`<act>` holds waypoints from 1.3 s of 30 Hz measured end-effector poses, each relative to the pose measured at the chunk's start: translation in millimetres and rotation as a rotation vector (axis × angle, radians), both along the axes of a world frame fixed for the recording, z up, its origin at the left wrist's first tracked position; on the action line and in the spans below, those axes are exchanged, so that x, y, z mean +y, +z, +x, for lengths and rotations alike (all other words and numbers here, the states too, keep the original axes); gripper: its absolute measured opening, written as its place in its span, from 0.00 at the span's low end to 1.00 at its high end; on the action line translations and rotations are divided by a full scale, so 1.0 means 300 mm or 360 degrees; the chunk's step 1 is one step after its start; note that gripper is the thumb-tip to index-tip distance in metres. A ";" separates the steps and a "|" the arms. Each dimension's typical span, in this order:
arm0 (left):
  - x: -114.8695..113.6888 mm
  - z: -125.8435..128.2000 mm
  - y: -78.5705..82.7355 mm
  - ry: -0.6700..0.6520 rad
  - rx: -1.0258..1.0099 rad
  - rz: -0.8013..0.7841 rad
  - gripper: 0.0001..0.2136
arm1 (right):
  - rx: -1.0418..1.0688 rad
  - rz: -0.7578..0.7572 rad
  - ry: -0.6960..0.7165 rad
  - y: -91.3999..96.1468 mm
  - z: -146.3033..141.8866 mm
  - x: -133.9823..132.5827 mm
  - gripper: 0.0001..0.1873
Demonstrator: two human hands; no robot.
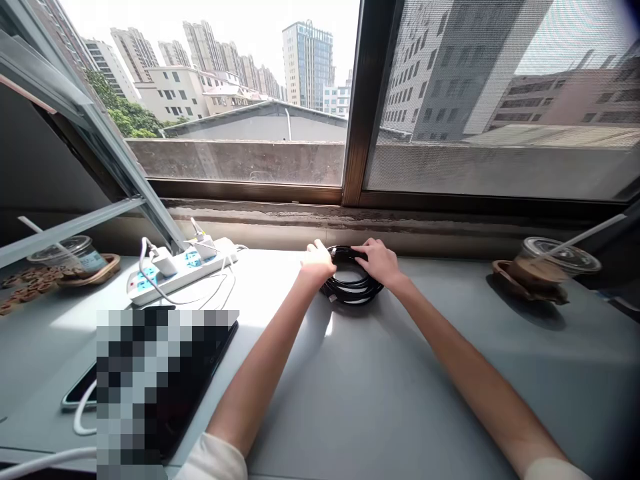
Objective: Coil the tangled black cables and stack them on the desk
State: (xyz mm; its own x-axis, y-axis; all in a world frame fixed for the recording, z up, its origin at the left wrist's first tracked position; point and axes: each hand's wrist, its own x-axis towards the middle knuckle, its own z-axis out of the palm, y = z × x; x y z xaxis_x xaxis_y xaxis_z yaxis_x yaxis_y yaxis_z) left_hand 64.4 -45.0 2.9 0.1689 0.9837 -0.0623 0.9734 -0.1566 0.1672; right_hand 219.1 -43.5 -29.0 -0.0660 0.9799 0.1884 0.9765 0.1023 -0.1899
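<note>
A coil of black cable (pixel 353 293) lies on the grey table near the window wall, and a connector end shows on its front left. My left hand (pixel 319 260) is closed around the left side of the coil, its thumb at the inner edge. On the opposite side, my right hand (pixel 381 261) grips the upper right of the coil with fingers bent over it. Parts of the loops are hidden beneath both hands.
A white power strip (pixel 175 277) with plugged-in chargers and white cords stands on the left, behind a dark, partly pixelated device (pixel 200 360). Lidded cups with straws stand at far left (pixel 83 257) and right (pixel 545 267). A metal frame (pixel 155 213) slants down at left.
</note>
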 end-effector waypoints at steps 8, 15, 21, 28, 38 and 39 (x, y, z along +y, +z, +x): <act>-0.037 0.117 -0.086 -0.0076 0.0062 0.0164 0.33 | -0.0069 0.0035 -0.0041 -0.029 -0.005 0.005 0.17; -0.033 0.121 -0.123 -0.0052 0.0045 0.0109 0.33 | -0.0142 0.0062 -0.0130 -0.036 -0.040 -0.008 0.20; -0.039 0.117 -0.107 -0.0031 0.0047 0.0135 0.31 | -0.0058 0.0108 -0.0133 -0.042 -0.034 -0.002 0.23; -0.033 0.084 -0.076 -0.0010 0.0017 0.0171 0.21 | 0.0111 0.0149 -0.0105 -0.009 0.001 0.005 0.20; -0.043 0.080 -0.041 0.0007 -0.0044 0.0250 0.23 | 0.0239 0.0170 -0.0154 0.037 0.023 -0.010 0.21; -0.040 0.081 -0.045 0.0000 -0.0052 0.0261 0.23 | 0.0238 0.0166 -0.0163 0.031 0.023 -0.010 0.21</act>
State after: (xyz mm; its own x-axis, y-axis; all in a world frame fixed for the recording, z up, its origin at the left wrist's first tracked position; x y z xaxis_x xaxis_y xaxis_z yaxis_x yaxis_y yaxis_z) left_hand 88.7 -57.0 -10.7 0.1680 0.9802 0.1046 0.9679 -0.1841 0.1709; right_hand 226.0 -46.3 -19.7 0.0690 0.9548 0.2892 0.9444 0.0309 -0.3273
